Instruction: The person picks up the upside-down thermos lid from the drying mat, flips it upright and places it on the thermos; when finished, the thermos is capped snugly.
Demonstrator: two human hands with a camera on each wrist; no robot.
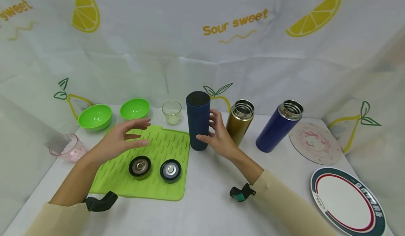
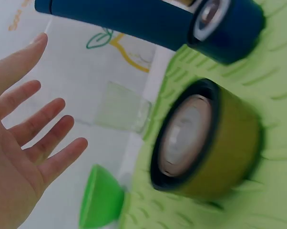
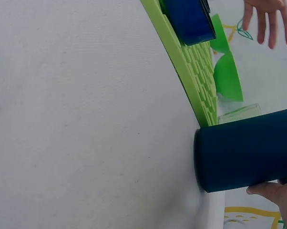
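Nearest the person in the head view, two flask lids lie on the green ridged mat (image 1: 158,165): an olive-sided lid (image 1: 140,167) on the left and a dark blue lid (image 1: 171,170) just beside it on the right, both showing metal centres. The left wrist view shows the olive lid (image 2: 205,143) at close range, with its dark rim and pale metal centre (the head view gives these only small).

Above the mat's far left part hovers the left hand (image 1: 121,139), fingers spread and straight, holding nothing; the left wrist view confirms the bare palm (image 2: 19,143).

Further back, the right hand (image 1: 218,135) grips the dark blue flask (image 1: 198,120), which stands upright on the white desk (image 1: 209,197) just off the mat's far right corner. The right wrist view shows the flask's base (image 3: 243,152) meeting the desk beside the mat's edge, and a fingertip on its side.

To the right stand a gold flask (image 1: 239,121) and a blue flask (image 1: 278,126), both uncapped. Farthest left are two green bowls (image 1: 95,116) and a small clear glass (image 1: 172,112).
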